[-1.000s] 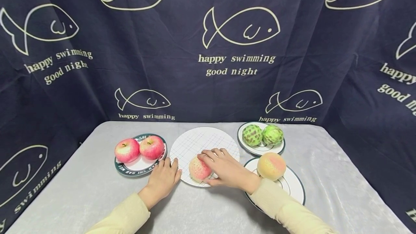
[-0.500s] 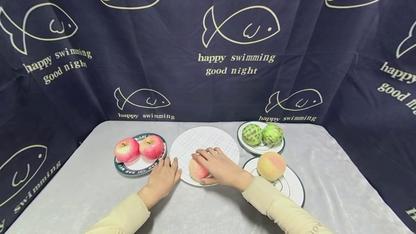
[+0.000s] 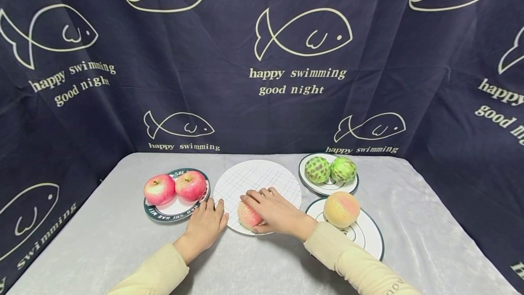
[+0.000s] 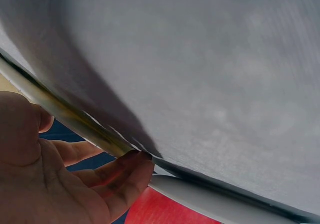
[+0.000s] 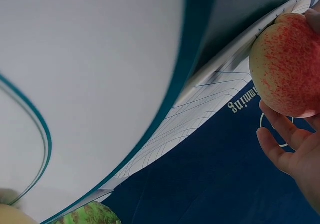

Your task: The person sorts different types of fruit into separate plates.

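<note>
A red-and-cream peach (image 3: 249, 216) sits on the near part of a round white plate with a blue grid pattern (image 3: 241, 181). My right hand (image 3: 276, 211) grips it from the right, fingers over the top and thumb at the near side. In the right wrist view the peach (image 5: 287, 66) lies against the fingers, by the gridded plate. My left hand (image 3: 204, 226) rests on the table between that plate and a green-rimmed plate (image 3: 157, 215), its fingers relaxed and holding nothing. Two red apples (image 3: 175, 188) lie on the green-rimmed plate, just beyond the left fingertips.
At the back right, a plate (image 3: 304, 179) carries two green spotted fruits (image 3: 330, 170). In front of it, a yellow-orange peach (image 3: 341, 209) sits on another plate (image 3: 372, 240), partly under the right sleeve. A dark fish-print curtain (image 3: 262, 117) surrounds the grey-covered table (image 3: 254, 272).
My right hand has shifted slightly left around the peach, and its sleeve uncovers more of the right plate. The left hand stays where it was.
</note>
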Motion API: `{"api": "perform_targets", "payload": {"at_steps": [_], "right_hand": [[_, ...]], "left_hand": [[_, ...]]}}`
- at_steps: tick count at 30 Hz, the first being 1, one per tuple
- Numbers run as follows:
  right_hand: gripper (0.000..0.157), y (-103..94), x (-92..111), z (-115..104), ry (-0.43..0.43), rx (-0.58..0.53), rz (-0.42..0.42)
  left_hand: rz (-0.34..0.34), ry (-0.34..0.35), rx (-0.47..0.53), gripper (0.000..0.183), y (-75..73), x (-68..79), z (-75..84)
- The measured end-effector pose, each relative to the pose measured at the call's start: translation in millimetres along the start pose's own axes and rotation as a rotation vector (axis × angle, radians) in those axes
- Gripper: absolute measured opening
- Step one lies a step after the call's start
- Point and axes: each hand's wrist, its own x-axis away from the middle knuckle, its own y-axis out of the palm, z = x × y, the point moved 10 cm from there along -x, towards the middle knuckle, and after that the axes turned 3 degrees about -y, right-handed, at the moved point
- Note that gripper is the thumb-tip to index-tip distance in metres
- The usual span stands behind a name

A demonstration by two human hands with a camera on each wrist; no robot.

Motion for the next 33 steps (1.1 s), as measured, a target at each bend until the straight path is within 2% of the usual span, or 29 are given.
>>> {"api": "perform_targets", "payload": {"at_steps": [9,22,33], "right_hand": [[0.074,0.1,-0.8,-0.8,-0.012,0.036,0.001],[0.070,-0.6,-1.6,-0.6,-0.015,0.032,0.010],[0.073,-4.7,2.3,3.3,0.000,0.008,0.013]], "left_hand": [[-0.017,-0.005,0.010,0.042,1.7,0.0,-0.5],[0.034,0.011,-0.012,0.040,-0.4,1.2,0.3],[0.015,0.006,-0.006,0.041,1.4,-0.1,0.3]]}}
